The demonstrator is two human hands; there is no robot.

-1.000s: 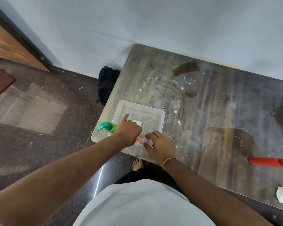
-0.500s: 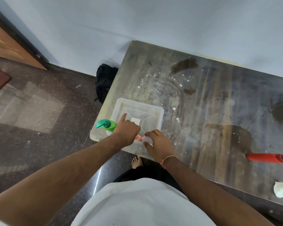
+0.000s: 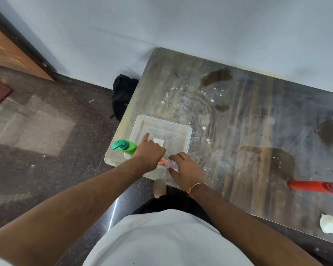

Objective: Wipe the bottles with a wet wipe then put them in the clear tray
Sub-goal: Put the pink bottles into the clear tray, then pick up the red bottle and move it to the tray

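Green bottle [image 3: 127, 147] unmoved in left hand's [image 3: 149, 154] grip, right hand [image 3: 185, 167] still pinching pink bottle [image 3: 169, 163].

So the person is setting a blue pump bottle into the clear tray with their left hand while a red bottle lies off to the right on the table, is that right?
Not quite: the pump bottle is green, not blue, as the head view shows. The rest holds: the left hand holds it at the clear tray, and the red bottle lies to the right on the table.
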